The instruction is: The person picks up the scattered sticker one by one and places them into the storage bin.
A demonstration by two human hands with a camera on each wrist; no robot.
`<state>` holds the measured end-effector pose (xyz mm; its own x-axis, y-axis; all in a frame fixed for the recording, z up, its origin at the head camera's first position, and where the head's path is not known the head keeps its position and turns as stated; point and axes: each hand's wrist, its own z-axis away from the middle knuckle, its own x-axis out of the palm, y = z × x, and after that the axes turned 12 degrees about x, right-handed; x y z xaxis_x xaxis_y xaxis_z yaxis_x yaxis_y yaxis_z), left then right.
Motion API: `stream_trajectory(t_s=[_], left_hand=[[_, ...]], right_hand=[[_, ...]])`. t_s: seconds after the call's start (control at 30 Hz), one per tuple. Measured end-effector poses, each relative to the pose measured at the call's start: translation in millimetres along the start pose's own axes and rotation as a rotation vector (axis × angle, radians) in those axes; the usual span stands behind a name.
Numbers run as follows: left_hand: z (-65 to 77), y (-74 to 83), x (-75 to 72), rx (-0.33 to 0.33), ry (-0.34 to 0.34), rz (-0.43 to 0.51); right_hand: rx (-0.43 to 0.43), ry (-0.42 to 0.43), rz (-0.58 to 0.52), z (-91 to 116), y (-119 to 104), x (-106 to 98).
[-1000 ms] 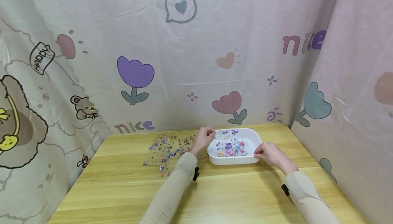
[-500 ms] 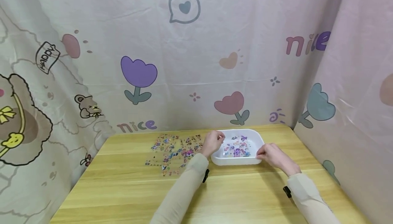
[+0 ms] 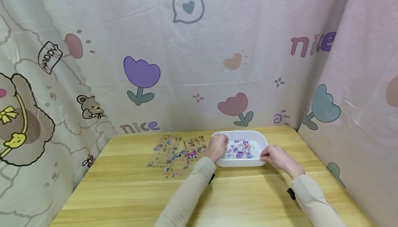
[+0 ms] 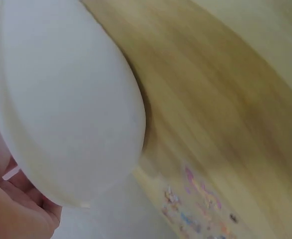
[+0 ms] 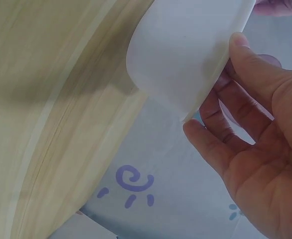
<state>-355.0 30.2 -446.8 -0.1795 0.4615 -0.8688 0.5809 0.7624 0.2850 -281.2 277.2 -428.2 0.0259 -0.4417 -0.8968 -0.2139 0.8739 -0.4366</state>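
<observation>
A white, round-cornered plastic tray (image 3: 240,162) stands on the table, with clear sheets of small colourful stickers (image 3: 240,149) inside. My right hand (image 3: 278,157) pinches the near right corner of its rim; in the right wrist view the thumb (image 5: 240,42) lies against the rim. Over the left rim is my left hand (image 3: 216,147), fingers curled, seemingly pinching the edge of a clear sticker sheet. The left wrist view shows that hand (image 4: 21,214) partly behind the tray wall, so its grip is mostly hidden.
More clear sticker sheets (image 3: 174,156) lie spread on the wooden table (image 3: 130,192), left of the tray. Printed fabric (image 3: 186,54) hangs behind the table and along both sides.
My left hand has moved right, further over the tray, and the stickers inside have shifted right and nearer. My right hand stays at the tray corner. The view has turned slightly.
</observation>
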Motion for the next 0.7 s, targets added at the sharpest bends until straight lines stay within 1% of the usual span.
stream_trajectory(t_s=[0.07,0.17,0.27,0.53,0.7], left_hand=[[-0.3,1.2,0.0,-0.009,-0.010,-0.047],[0.2,1.9,-1.7,-0.023,-0.020,-0.086],[2.8,0.4,-5.4,-0.017,-0.012,-0.075],[11.5,-10.3,-17.7,0.041,0.045,-0.008],[14.3,-15.7,-21.6,0.043,0.069,0.020]], right_hand=[[0.004,-0.001,0.000,0,0,0],[0.005,-0.006,0.000,0,1,0],[0.005,-0.009,-0.002,-1,2,1],[0.010,0.006,-0.010,-1,2,2],[0.010,0.002,-0.007,-1,2,1]])
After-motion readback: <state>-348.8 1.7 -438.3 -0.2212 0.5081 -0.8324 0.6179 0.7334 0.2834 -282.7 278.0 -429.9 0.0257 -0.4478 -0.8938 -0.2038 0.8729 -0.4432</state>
